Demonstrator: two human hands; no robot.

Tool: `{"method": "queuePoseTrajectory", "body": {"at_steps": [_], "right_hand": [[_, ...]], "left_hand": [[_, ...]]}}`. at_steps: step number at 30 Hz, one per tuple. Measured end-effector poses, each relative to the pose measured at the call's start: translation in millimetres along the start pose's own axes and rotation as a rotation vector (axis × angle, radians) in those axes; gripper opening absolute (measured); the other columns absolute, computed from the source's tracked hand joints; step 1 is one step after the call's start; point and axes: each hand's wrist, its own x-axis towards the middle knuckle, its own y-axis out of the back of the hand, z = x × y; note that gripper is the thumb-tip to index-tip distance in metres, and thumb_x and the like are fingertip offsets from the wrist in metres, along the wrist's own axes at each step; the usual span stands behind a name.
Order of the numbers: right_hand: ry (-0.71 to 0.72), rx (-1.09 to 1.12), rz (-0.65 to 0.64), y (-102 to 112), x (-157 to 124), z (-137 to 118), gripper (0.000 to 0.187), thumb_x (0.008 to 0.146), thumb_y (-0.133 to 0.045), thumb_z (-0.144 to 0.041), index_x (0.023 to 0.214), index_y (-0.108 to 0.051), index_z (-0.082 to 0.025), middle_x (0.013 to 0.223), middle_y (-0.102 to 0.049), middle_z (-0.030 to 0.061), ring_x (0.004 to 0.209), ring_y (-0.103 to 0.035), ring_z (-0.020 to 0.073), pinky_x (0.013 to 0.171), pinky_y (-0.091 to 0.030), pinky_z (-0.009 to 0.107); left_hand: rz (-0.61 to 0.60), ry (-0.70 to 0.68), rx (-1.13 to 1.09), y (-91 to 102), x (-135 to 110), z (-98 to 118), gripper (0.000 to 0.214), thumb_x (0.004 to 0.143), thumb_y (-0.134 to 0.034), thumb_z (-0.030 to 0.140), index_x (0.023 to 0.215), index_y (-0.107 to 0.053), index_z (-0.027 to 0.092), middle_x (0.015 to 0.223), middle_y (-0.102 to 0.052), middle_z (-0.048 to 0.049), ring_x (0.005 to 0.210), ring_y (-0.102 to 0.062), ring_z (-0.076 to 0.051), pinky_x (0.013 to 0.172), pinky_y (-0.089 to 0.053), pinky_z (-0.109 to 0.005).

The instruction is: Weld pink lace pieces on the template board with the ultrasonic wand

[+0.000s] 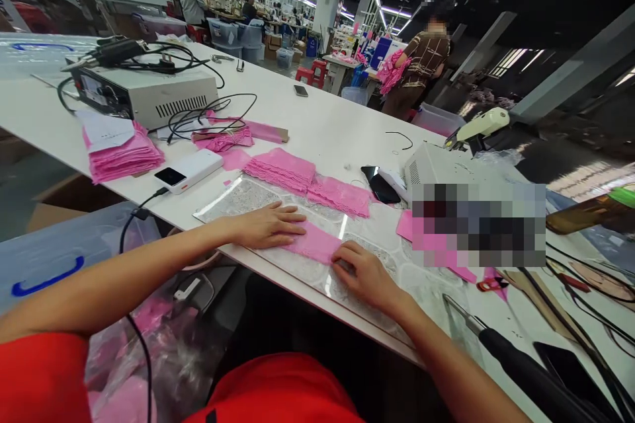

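A small pink fabric piece (317, 242) lies flat on a clear, glossy sheet (233, 201) at the front edge of the white table. My left hand (270, 225) rests flat on the sheet, fingers stretched out, with the fingertips over the piece's left end. At its right end, my right hand (364, 271) has curled fingers, with thumb and forefinger closed on the fabric's edge. Just beyond the hands lie two stacks of pink fabric pieces, a left stack (280, 168) and a right stack (340, 195).
A black-handled tool with a metal tip (506, 357) lies at the right, near cables. Two boxy machines stand on the table, left (149, 92) and right (446, 172). A white power bank (191, 172) sits left, beside more pink pieces (124, 155). A person (419, 66) stands beyond.
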Motion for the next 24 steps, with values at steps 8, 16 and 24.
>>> {"method": "queuePoseTrajectory", "body": {"at_steps": [8, 16, 24], "right_hand": [[-0.258, 0.142, 0.220, 10.1, 7.3, 14.3, 0.013, 0.081, -0.053, -0.029, 0.074, -0.062, -0.022, 0.073, -0.062, 0.0010, 0.056, -0.050, 0.0112, 0.054, -0.042, 0.027], [-0.048, -0.115, 0.020, -6.5, -3.1, -9.1, 0.006, 0.083, -0.057, -0.025, 0.081, -0.063, -0.024, 0.088, -0.064, 0.0032, 0.072, -0.059, 0.0142, 0.065, -0.046, 0.028], [-0.047, -0.059, 0.034, 4.5, 11.8, -3.9, 0.013, 0.083, -0.054, -0.021, 0.078, -0.067, -0.024, 0.086, -0.065, 0.0027, 0.069, -0.058, 0.0121, 0.064, -0.044, 0.026]], "left_hand": [[0.104, 0.058, 0.123, -11.3, -3.3, -12.1, 0.039, 0.088, -0.058, 0.047, 0.125, -0.060, 0.037, 0.146, -0.047, -0.0024, 0.143, -0.027, -0.030, 0.116, -0.001, -0.051], [0.055, 0.057, 0.184, -11.5, -6.8, -10.5, 0.042, 0.089, -0.056, 0.046, 0.131, -0.056, 0.038, 0.151, -0.039, -0.0032, 0.144, -0.024, -0.030, 0.116, -0.002, -0.051], [0.147, 0.021, 0.089, 2.9, -6.7, -8.4, 0.038, 0.084, -0.063, 0.045, 0.120, -0.065, 0.033, 0.137, -0.055, -0.0050, 0.135, -0.042, -0.028, 0.116, -0.018, -0.043]]}}
